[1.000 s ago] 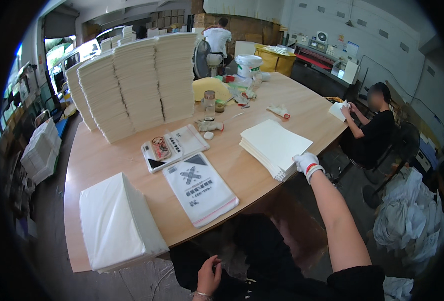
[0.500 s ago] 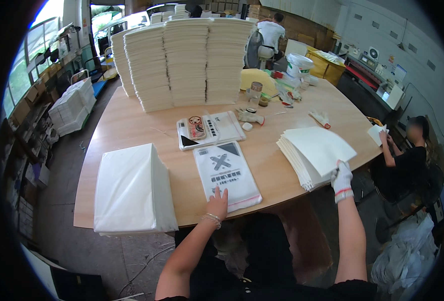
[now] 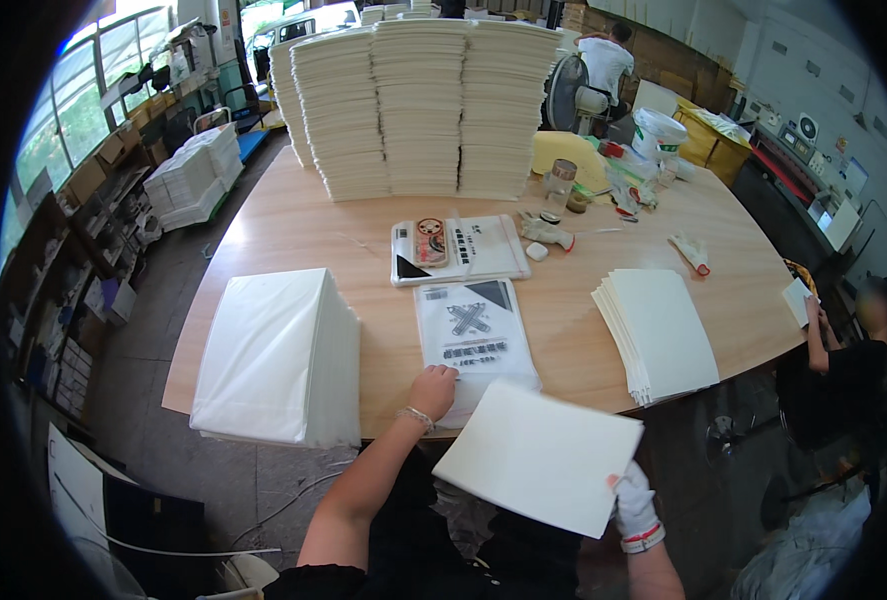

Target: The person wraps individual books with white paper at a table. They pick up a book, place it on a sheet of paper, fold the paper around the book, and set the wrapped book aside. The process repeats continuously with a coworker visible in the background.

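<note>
As gloved R hand (image 3: 637, 510) grips flat cream paper (image 3: 538, 458), L hand (image 3: 433, 393) on plastic pkg (image 3: 481, 335), grip unclear.

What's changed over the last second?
The gloved right hand has drawn a cream sheet off the paper stack, leftward and closer in, gripping its right end. The bare left hand has moved forward to the front plastic packet. The remaining stack, wrapped block and tall paper piles stayed put.
</note>
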`<state>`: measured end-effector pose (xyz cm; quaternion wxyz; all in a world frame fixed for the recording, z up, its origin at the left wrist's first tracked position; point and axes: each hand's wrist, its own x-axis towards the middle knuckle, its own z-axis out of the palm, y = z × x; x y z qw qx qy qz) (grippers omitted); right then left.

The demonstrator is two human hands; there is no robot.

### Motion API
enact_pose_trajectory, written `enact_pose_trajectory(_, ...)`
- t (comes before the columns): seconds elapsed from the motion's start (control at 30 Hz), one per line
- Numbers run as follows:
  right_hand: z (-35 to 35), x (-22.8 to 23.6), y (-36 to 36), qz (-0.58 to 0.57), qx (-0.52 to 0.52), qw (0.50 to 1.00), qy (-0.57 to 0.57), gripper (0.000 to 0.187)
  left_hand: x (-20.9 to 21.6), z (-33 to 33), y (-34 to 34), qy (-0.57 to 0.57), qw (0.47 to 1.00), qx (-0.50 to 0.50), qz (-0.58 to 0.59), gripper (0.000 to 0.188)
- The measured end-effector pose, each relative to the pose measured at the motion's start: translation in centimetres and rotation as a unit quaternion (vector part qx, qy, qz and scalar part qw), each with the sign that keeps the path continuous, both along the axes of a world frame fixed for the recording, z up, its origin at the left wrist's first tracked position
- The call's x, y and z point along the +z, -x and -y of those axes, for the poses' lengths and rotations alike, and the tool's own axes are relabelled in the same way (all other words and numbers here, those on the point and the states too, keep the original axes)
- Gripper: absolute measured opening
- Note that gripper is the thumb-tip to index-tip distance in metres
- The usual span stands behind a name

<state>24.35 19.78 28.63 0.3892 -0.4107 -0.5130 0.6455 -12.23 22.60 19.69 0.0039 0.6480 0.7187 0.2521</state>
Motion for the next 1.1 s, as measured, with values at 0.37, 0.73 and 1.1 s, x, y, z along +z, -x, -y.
enact_pose_trajectory(0.37, 3.1, -2.2, 4.7, -0.145, -0.109, 0.955, 0.235, 0.026, 3.3, 2.7, -0.1, 0.146, 0.866, 0.112, 0.464, 0.028)
enact_pose_trajectory(0.73, 5.7, -2.1, 3.2, -0.121, -0.13, 0.954, 0.241, 0.017, 0.7, 4.5, -3.3, 0.038, 0.734, 0.004, 0.678, 0.024)
enact_pose_trajectory(1.1, 8.9, -2.7, 4.7, -0.098, -0.165, 0.936, 0.295, 0.01, -3.0, 6.1, -6.8, -0.05, 0.801, 0.095, 0.589, 0.031)
